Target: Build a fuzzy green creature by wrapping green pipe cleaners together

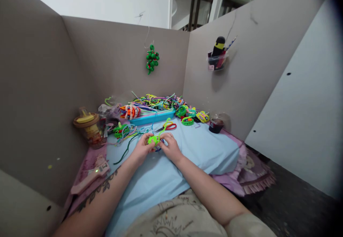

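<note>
Lime-green chenille-stem piece [153, 140] held low over a pale blue cloth [206, 144], at the near side of the worktop. It is pinched by the left hand [142, 147] and the right hand [171, 146] from opposite sides, the fingertips of both brought close together; exact finger contact is partly hidden. One loose lime-green stem end [165, 124] is pointed up and away from the piece. Red-handled scissors [171, 126] are laid just beyond the hands. Behind these, a blue tray [152, 118] is heaped with coloured chenille stems [152, 103]. A dark green stem [125, 153] is stretched on the cloth, left of the left hand. A lidded tumbler [92, 131] is stood farther left.
</note>
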The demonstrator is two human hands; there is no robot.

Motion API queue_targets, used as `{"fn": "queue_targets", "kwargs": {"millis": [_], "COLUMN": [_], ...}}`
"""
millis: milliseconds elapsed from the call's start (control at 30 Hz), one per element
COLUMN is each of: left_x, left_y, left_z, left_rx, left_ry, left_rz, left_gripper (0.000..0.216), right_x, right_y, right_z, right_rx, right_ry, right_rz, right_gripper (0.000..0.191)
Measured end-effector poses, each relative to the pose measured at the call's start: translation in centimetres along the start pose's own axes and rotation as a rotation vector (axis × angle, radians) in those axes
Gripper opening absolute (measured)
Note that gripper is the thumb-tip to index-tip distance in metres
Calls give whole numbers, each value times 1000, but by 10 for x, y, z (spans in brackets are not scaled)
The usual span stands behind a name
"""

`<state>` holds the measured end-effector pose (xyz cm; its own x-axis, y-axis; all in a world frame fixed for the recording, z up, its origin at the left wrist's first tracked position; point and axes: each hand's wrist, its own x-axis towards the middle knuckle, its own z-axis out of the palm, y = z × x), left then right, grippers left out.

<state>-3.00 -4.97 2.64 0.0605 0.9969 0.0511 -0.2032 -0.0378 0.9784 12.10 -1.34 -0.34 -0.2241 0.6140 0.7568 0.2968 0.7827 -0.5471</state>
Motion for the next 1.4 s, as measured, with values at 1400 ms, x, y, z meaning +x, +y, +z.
{"fn": "queue_targets", "kwargs": {"millis": [1400], "left_x": [4], "left_y": [-23], "left_z": [-14], "left_rx": [1001], "left_ry": [-120], "left_rz": [789], "left_gripper": [53], "right_x": [-2], "right_y": [9], "right_z": [2], "right_rx": [72], "right_ry": [-115], "right_rz": [62], "right_gripper": [7]}}
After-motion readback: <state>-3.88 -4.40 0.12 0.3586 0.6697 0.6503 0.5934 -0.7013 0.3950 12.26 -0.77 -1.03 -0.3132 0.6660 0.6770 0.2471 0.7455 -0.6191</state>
